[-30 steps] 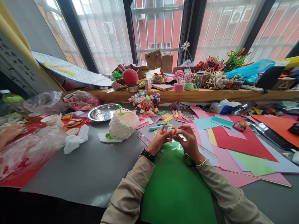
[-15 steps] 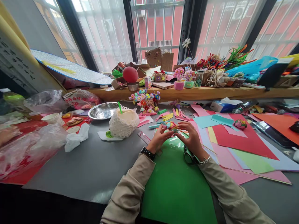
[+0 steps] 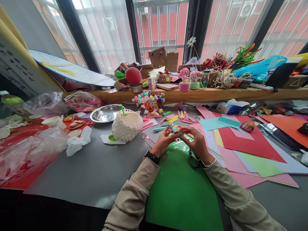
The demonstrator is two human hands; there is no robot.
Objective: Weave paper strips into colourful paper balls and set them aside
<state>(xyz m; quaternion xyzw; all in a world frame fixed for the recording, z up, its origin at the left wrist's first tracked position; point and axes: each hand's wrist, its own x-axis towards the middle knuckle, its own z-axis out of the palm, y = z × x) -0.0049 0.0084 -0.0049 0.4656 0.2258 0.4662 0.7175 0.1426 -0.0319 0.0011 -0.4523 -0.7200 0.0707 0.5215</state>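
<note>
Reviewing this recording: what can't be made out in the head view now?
Head view:
Multicoloured paper piece: partly covered by the left hand and right hand.
Orange sheet: right end cut off by the picture's edge.
Pale leftmost panel: writing too blurred to read.

From here I see the mat (image 3: pixel 183 192) plain green, the tabletop (image 3: pixel 91 179) grey; over the mat's far end, blue, yellow and red folded paper (image 3: pixel 176 129); by the mat's left edge, a white-dotted black strap (image 3: pixel 152 156); right of the mat, a red sheet (image 3: pixel 240 146).
</note>
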